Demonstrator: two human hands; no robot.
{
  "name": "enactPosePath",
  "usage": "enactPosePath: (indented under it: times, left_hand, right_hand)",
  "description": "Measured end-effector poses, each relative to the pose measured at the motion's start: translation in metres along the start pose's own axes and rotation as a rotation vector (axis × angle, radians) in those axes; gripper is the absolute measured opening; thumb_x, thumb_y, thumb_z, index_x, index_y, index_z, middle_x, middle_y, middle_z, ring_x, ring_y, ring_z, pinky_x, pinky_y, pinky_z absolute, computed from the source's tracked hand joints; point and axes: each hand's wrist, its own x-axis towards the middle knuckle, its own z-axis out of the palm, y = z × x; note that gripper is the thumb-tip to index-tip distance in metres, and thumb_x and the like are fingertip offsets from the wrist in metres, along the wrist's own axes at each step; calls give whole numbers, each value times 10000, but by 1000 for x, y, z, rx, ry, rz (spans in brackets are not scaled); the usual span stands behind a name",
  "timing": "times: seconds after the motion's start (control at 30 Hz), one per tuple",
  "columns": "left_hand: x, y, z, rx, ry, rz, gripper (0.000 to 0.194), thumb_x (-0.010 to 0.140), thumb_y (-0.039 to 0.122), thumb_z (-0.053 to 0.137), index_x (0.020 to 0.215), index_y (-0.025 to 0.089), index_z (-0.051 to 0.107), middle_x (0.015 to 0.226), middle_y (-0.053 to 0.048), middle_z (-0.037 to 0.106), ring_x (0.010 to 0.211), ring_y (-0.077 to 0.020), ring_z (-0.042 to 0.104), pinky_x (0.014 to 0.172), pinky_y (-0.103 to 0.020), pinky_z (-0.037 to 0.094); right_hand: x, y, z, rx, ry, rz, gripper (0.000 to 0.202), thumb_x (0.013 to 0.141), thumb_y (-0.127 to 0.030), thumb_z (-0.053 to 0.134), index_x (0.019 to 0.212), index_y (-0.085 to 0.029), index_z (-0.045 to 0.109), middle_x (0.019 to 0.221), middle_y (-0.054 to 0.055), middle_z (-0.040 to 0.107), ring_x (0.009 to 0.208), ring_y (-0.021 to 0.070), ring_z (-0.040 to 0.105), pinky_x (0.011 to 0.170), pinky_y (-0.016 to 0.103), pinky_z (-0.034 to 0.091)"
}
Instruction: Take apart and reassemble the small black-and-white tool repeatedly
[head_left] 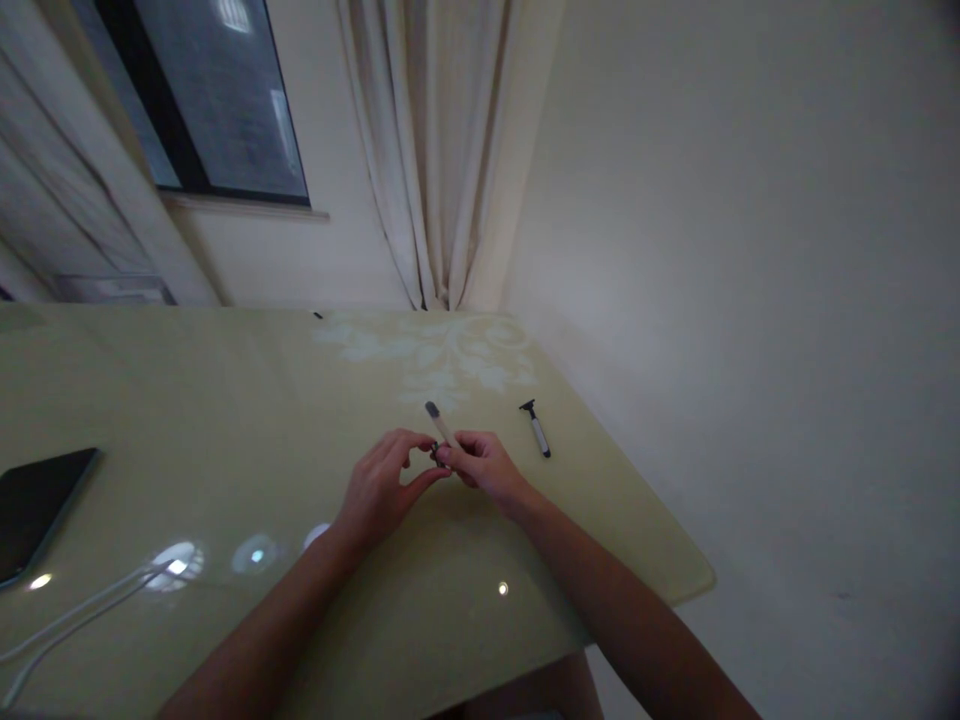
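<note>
Over the middle of the glossy table (300,400), my right hand (484,465) is closed around a light handle with a dark end (442,422), which points up and to the left. My left hand (386,480) pinches a small dark piece (437,456) between thumb and forefinger, right beside the fingers of my right hand. Whether that piece is joined to the handle cannot be made out. To the right of both hands, a razor (537,430) with a grey and black handle lies on the table, its head toward the far side.
A dark tablet (41,510) lies at the left edge, with white cables (82,620) nearer me. A tiny dark item (318,316) sits at the far edge. The wall (750,300) borders the table's right side; curtains (435,150) hang behind.
</note>
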Motion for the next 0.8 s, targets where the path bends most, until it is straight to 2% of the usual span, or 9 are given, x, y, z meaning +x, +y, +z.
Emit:
enactPosePath:
  times: [0.1, 0.27, 0.43, 0.53, 0.6, 0.7, 0.8]
  left_hand:
    - [0, -2, 0, -10, 6, 12, 284, 910, 416, 769, 1069, 202, 673, 944, -35, 724, 752, -158, 617, 699, -287, 530]
    - [2, -5, -1, -128, -17, 12, 278, 931, 390, 749, 1142, 214, 702, 991, -47, 716, 760, -140, 619, 661, -251, 532]
    - [4, -3, -2, -220, -31, 51, 127, 944, 317, 742, 1016, 213, 748, 981, -47, 682, 803, -129, 648, 663, -229, 545]
    - [2, -2, 0, -243, -74, 76, 78, 955, 289, 726, 956, 212, 740, 976, -39, 673, 780, -117, 638, 670, -226, 541]
    - [1, -2, 2, -247, -66, 26, 109, 940, 310, 745, 950, 208, 710, 938, -23, 663, 712, -105, 599, 632, -220, 520]
    - [0, -3, 2, -238, -40, -55, 279, 894, 353, 796, 1103, 216, 671, 903, 3, 653, 645, -98, 539, 595, -218, 499]
    - [0, -3, 0, -244, -111, -34, 354, 894, 351, 793, 1208, 236, 675, 985, -14, 664, 668, -100, 544, 619, -226, 516]
  right_hand:
    - [1, -1, -2, 40, -26, 32, 374, 745, -478, 841, 881, -136, 772, 543, -77, 441, 477, 60, 285, 466, 256, 148]
    - [1, -1, -3, 61, -25, 72, 330, 720, -448, 852, 789, -153, 719, 500, -89, 422, 451, 58, 283, 455, 254, 136]
    - [5, 5, -6, 132, 21, 95, 341, 681, -443, 855, 724, -175, 648, 474, -103, 400, 432, 56, 275, 440, 248, 142]
    - [7, 6, -5, 116, 4, 95, 362, 664, -450, 866, 708, -178, 631, 485, -100, 410, 435, 54, 275, 437, 250, 137]
    - [6, 4, -3, 84, -22, 88, 360, 670, -454, 864, 714, -175, 640, 490, -97, 414, 440, 57, 282, 440, 253, 143]
    - [3, 2, -1, 26, -49, 71, 333, 687, -435, 857, 797, -165, 697, 510, -94, 438, 447, 62, 289, 451, 257, 160]
    - [1, 1, -1, -24, -74, 34, 325, 706, -423, 855, 840, -156, 726, 543, -85, 456, 476, 67, 311, 477, 255, 188]
